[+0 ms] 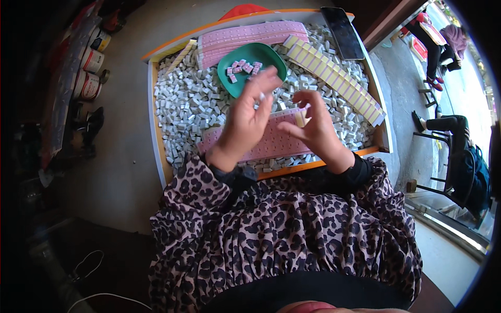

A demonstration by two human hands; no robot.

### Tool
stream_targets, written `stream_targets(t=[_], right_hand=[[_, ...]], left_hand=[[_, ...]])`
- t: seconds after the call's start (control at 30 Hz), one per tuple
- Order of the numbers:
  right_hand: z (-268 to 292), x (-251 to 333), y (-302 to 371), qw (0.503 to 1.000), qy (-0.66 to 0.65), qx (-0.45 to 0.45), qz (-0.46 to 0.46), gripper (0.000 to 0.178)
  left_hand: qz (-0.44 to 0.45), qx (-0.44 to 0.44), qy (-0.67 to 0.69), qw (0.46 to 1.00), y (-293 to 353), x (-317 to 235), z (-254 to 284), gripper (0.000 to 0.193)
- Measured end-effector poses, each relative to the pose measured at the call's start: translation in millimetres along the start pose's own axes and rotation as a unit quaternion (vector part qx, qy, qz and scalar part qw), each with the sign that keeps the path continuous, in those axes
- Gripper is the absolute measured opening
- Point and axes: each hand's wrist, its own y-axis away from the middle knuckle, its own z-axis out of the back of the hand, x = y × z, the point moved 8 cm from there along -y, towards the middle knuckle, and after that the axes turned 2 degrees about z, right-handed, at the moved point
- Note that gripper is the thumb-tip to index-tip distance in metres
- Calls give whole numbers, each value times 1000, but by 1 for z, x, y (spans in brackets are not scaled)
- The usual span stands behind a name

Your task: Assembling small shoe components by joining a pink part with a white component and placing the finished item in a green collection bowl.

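My left hand (248,117) is raised over the pink printed sheets (274,138), its blurred fingers stretched toward the green bowl (248,50). A small white spot (262,96) shows between its thumb and fingers; I cannot tell whether it is a block in the hand or one behind it. Several small pink-wrapped blocks (238,68) lie inside the bowl. My right hand (317,128) is held with thumb and fingers curved apart, around the right end of the sheets, where a pale yellow strip shows. Whether it touches them is unclear.
Small silvery-white blocks (190,99) fill the orange-edged tray (156,125). More pink sheets (250,36) lie at its far side, yellow strips (334,75) to the right, and a black phone (342,32) in the far right corner. Cans (92,60) stand at left; people sit beyond, right.
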Motion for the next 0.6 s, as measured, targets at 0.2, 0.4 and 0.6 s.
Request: stream_targets(t=[0.2, 0.4, 0.6], right_hand=[[19, -26, 5, 997, 68, 6, -46, 38], [19, -31, 5, 994, 82, 33, -61, 30], [15, -26, 5, 991, 122, 47, -17, 22]], left_hand=[[-73, -128, -347, 926, 1, -6, 80, 21], [-10, -62, -497, 865, 20, 30, 78, 13], [-3, -71, -453, 889, 20, 32, 75, 14]])
